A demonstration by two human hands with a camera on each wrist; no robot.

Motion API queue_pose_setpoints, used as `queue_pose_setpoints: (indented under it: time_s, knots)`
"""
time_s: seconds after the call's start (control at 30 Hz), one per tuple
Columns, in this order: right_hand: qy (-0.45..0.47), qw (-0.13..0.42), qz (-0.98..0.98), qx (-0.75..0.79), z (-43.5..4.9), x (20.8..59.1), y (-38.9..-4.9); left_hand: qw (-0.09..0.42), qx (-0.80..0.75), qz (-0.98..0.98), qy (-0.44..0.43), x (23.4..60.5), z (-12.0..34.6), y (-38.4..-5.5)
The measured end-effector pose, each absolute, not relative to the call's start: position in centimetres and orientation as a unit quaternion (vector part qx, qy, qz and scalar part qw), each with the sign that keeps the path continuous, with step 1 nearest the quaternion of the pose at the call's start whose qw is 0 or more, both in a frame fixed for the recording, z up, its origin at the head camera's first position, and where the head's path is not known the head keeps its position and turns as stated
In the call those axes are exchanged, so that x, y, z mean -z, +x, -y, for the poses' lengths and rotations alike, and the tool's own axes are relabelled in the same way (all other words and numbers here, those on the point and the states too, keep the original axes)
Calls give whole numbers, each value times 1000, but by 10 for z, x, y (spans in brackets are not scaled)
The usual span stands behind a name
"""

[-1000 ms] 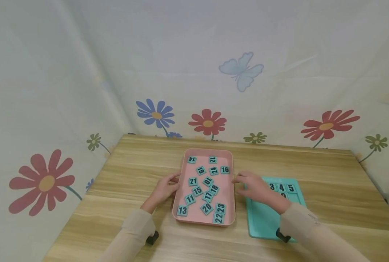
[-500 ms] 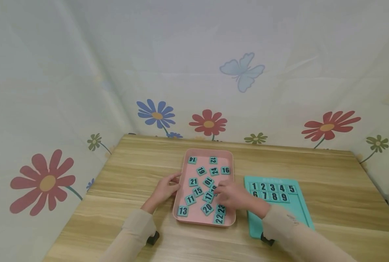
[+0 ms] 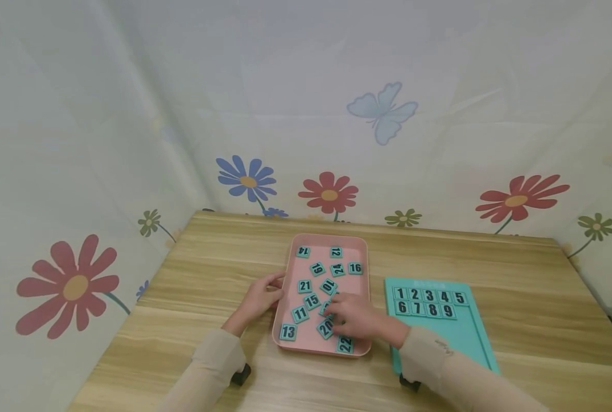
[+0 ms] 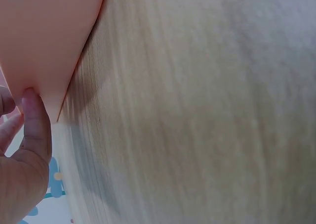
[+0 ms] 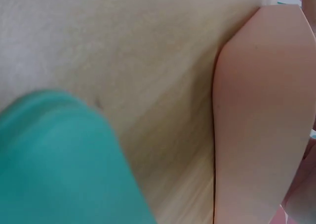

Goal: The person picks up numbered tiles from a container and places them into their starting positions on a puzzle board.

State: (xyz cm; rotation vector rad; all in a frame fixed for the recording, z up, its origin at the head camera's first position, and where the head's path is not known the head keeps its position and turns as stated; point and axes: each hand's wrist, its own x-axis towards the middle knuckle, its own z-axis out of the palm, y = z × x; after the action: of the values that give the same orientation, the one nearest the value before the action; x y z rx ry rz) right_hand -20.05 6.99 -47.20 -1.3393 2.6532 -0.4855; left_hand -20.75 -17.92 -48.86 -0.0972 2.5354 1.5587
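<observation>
A pink tray (image 3: 306,341) holds several loose teal number tiles. At its left side my left hand (image 3: 254,296) grips the wall; in the left wrist view one fingertip presses the tray's outer face (image 4: 49,41) and other fingers lie by the rim. My right hand (image 3: 354,316) reaches over the tray's right side, its bent fingertips among the tiles by the 20 tile (image 3: 325,328). The hand partly covers the 17, 18 and 23 tiles, so whether it pinches one is hidden. The right wrist view shows it only beyond the tray's wall (image 5: 261,105).
Right of the tray lies a teal board (image 3: 440,337) with tiles 1 to 9 in two rows along its top. Both stand on a wooden table (image 3: 223,252). A flower-printed wall covering (image 3: 429,143) rises behind the table.
My right hand has moved left from above the teal board into the tray, then slightly nearer to me over the tiles, uncovering the board's rows. The left hand stays put.
</observation>
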Motion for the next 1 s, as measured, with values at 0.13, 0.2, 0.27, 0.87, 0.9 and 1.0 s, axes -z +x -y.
queue_pose_setpoints:
  time_s: [0.13, 0.2, 0.27, 0.87, 0.9, 1.0]
  knots:
    - [-437, 79, -880, 167, -67, 473, -200, 82, -522, -848, -33, 488, 179, -207]
    - [-433, 81, -882, 167, -66, 474, -199, 84, -523, -848, -34, 488, 179, -207]
    - [-431, 80, -884, 163, -65, 475, -199, 85, -525, -846, -34, 488, 179, -207]
    - [-392, 47, -901, 182, -61, 471, -220, 81, -529, -844, -34, 489, 178, -207]
    - [-378, 48, -906, 187, -61, 470, -223, 81, -529, -844, -35, 489, 178, -207]
    - [-329, 56, -923, 193, -60, 469, -230, 82, -527, -845, -35, 489, 179, -207]
